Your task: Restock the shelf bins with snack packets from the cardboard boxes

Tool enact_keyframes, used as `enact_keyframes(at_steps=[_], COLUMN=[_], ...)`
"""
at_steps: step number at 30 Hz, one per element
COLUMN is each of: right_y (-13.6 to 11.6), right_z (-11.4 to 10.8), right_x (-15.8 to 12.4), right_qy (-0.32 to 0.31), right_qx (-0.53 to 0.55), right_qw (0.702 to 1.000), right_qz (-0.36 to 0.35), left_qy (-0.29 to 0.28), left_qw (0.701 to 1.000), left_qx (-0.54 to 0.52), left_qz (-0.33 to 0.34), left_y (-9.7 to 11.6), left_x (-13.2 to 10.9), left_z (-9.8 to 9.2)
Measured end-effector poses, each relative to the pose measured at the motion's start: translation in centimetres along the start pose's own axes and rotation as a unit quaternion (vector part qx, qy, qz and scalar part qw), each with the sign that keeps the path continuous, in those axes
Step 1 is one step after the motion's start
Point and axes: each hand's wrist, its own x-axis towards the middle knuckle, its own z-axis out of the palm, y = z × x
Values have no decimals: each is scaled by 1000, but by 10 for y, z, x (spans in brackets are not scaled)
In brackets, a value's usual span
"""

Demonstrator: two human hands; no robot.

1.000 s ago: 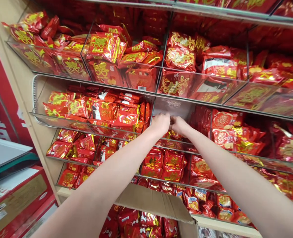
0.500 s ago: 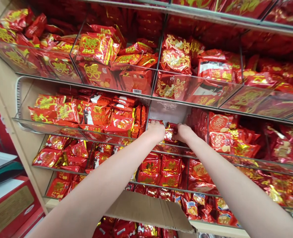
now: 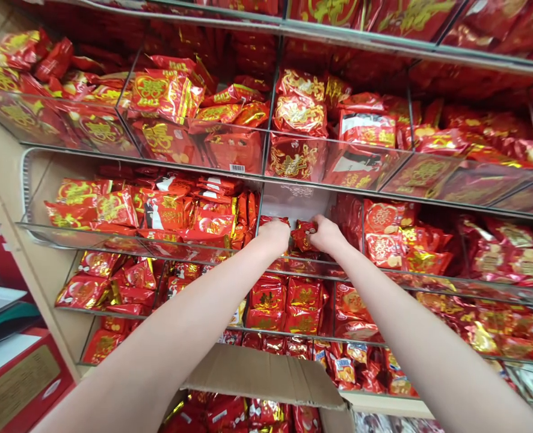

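Both arms reach into a shelf compartment in the middle of the head view. My right hand [image 3: 328, 236] is closed, its fingers pressed on the edge of a small shiny red packet [image 3: 302, 236]. Beside it, my left hand [image 3: 275, 236] is curled down at the compartment's left side; a bit of red wrapper shows at its fingertips, though most of what it touches is hidden. Behind the hands, the pale back panel [image 3: 296, 201] of the compartment is visible. A clear front lip [image 3: 302, 266] runs below the wrists.
Red and gold packets [image 3: 169, 210] fill the neighbouring compartments, with more packets [image 3: 298, 102] on the shelf above. An open cardboard box [image 3: 261, 376] holding red packets stands below my arms. At the lower left are a red box [image 3: 18, 379] and a wooden shelf side [image 3: 27, 258].
The view has shifted slightly, so the shelves sit a little further left. My hands remain in the same compartment, and the red packet between them now lies tilted differently against my right fingers.
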Motion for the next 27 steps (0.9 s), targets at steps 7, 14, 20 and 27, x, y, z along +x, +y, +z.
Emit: enact_keyframes(at_steps=[7,14,20,27], right_y=[3,5,0,6], right_z=[1,8,7,6], right_x=[3,6,3,-1], right_qy=[76,48,5,-79], right_qx=[171,273,387,393], right_qw=[982,957,912,916], right_qz=[-1,-87,-136,-29], left_qy=[13,123,124,135], left_qw=[999,990,979,987], left_qx=[26,2,-80,-78], left_qz=[16,64,138,36], left_y=[1,2,-1,-3], left_x=[-9,-10,-3,-3], left_z=[-4,-3,3,3])
